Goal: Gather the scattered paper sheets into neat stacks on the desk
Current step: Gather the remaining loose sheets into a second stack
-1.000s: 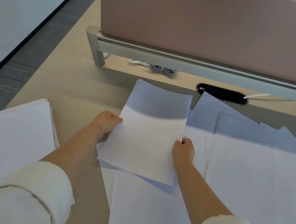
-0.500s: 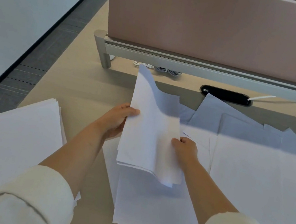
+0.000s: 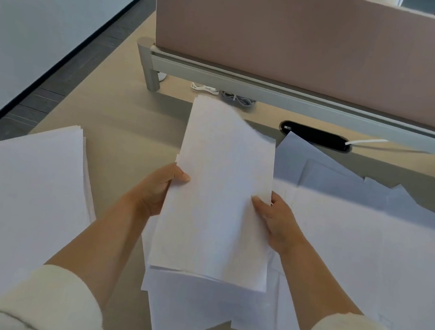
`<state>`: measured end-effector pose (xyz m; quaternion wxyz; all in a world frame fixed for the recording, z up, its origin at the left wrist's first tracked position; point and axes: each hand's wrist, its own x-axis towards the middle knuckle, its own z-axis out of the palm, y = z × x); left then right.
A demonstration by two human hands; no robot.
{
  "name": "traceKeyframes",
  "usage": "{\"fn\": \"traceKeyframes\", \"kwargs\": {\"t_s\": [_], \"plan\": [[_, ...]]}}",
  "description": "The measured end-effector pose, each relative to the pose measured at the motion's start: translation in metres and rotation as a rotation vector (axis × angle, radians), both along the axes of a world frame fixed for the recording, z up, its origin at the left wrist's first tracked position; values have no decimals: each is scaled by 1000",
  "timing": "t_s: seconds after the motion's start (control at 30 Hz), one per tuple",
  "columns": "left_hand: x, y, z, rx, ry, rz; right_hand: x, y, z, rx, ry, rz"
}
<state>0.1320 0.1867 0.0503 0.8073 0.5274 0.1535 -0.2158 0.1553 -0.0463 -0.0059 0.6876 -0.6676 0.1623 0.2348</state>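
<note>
paper sheets (image 3: 219, 199), a thin limp white bundle, are pinched at both long edges: left hand (image 3: 154, 193) at nine o'clock, right hand (image 3: 275, 221) at three, above loose sheets (image 3: 365, 260) fanned over the matte beige desk (image 3: 130, 135). a squared stack (image 3: 21, 206) lies at eight o'clock.

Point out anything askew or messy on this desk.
The loose sheets at the right lie overlapped at different angles, corners jutting out. More lie crooked under the bundle gripped by the left hand and right hand; its top edges are uneven. The stack at the left is neater, its right edge slightly stepped.
</note>
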Motion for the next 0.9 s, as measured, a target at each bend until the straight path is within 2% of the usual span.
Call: {"fn": "traceKeyframes", "kwargs": {"t_s": [0.07,0.2,0.27,0.4,0.53,0.77,0.9], "plan": [[-9,3,-15,205,28,-34,-4,-10,-5,-252,-66,48],[-32,5,-48,860,197,-154,-18,-10,-13,-608,-106,169],[-39,1,-56,999,169,-102,-21,-6,-18,-694,-113,192],[-48,-12,-52,1040,247,20,-19,0,-18,-717,-101,136],[-47,-13,-58,1011,307,88,-15,7,-14,-625,-44,49],[-47,-5,-59,959,251,52,-12,15,-16,-538,-20,97],[-51,-3,-61,967,222,23,-14,15,-14,-526,-30,27]]}}
